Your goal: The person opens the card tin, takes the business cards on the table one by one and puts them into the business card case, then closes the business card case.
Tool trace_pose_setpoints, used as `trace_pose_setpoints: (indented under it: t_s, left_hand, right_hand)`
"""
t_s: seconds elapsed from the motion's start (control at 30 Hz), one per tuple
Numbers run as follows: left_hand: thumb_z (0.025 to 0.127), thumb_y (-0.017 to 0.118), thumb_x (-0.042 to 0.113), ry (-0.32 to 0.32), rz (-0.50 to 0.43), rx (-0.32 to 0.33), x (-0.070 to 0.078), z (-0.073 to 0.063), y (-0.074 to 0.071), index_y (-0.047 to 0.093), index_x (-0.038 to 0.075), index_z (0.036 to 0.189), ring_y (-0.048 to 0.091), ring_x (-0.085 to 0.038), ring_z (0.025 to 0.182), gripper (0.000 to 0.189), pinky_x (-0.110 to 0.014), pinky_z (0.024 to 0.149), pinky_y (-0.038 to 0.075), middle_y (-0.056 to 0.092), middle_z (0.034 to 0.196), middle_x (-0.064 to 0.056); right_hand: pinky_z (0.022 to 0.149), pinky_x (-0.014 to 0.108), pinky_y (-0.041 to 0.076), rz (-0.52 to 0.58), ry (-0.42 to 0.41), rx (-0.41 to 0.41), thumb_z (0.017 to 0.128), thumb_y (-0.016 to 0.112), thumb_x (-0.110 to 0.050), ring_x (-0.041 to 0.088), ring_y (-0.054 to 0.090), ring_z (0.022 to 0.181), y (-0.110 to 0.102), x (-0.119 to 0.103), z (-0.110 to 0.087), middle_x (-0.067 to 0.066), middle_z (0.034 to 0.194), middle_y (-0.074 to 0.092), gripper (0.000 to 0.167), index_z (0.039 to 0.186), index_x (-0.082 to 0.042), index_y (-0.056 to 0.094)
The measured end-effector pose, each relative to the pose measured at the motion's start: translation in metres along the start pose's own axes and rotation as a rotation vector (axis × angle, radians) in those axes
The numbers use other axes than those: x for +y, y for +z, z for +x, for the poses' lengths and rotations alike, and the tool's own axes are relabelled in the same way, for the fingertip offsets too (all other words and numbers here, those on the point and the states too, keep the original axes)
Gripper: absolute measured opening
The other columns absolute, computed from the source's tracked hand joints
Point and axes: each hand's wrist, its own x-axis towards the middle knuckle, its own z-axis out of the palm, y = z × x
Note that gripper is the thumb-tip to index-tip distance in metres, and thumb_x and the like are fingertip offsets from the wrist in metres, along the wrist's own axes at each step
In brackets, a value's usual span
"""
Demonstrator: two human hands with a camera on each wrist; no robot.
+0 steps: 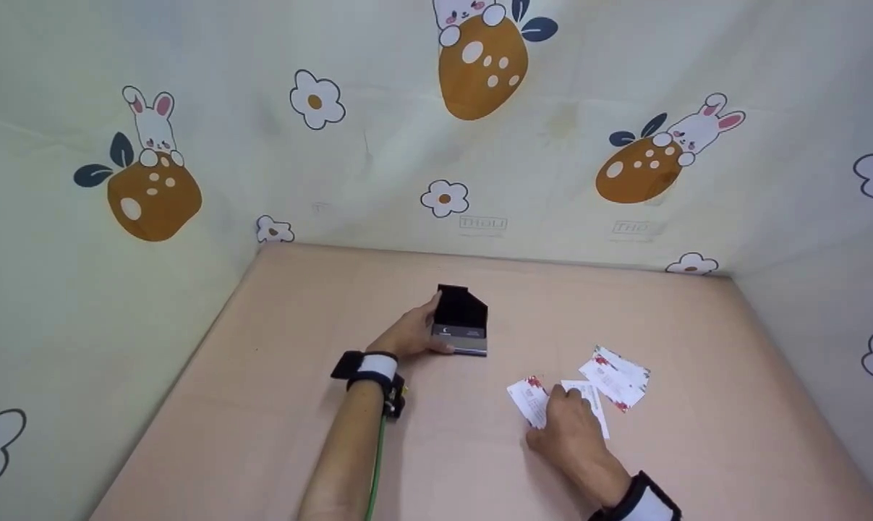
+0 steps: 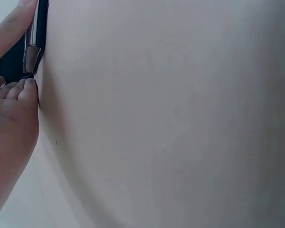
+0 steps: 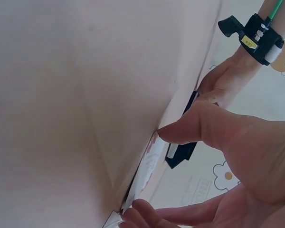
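Note:
My left hand (image 1: 409,333) holds a black and silver card case (image 1: 462,310) near the middle of the table, its dark lid standing open. In the left wrist view, the thumb lies along one side of the case (image 2: 32,57) and the fingers are at its back. To the right, my right hand (image 1: 573,434) pinches a white business card (image 1: 527,399) with red flowers by its edges, thumb on one side and fingertips on the other. The right wrist view shows this card (image 3: 146,167) slightly tilted at the table. Another white card (image 1: 595,412) lies partly under the right hand.
Several overlapping white cards (image 1: 617,380) with floral corners lie just beyond the right hand. The pinkish table (image 1: 320,304) meets a curtain (image 1: 378,159) printed with rabbits and flowers at the back and sides. A green cable (image 1: 376,463) runs along the left forearm.

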Motion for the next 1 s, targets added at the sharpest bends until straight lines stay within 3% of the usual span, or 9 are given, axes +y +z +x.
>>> trace_pose_setpoints:
  t_s: [0.43,0.63,1.0]
  left_hand:
    - [0.080,0.085,0.021,0.012,-0.008,-0.001,-0.001,0.000,0.000,0.011,0.020,0.163,0.020,-0.028,0.156,0.111,-0.045,0.128,0.017,0.024,0.167,-0.009]
    - [0.080,0.085,0.026,0.015,0.035,0.001,-0.002,0.000,0.000,0.010,0.018,0.162,0.020,-0.026,0.156,0.112,-0.040,0.128,0.019,0.022,0.167,-0.009]
    - [0.079,0.085,0.025,-0.002,0.018,-0.003,-0.002,0.001,0.001,0.010,0.019,0.163,0.019,-0.024,0.156,0.113,-0.039,0.128,0.018,0.021,0.168,-0.007]
  right_hand:
    - [0.079,0.051,0.056,-0.028,-0.107,0.095,0.065,0.085,-0.012,0.036,0.061,0.090,0.000,0.010,0.003,0.029,0.104,0.061,0.072,0.124,0.016,0.055]
    - [0.082,0.049,0.057,-0.026,-0.111,0.069,0.069,0.088,-0.015,0.038,0.061,0.098,-0.006,0.009,0.007,0.031,0.115,0.059,0.078,0.132,0.014,0.051]
    - [0.089,0.048,0.056,0.000,-0.186,0.110,0.071,0.087,-0.008,0.038,0.059,0.108,-0.015,0.006,0.025,0.033,0.126,0.056,0.091,0.146,0.012,0.039]
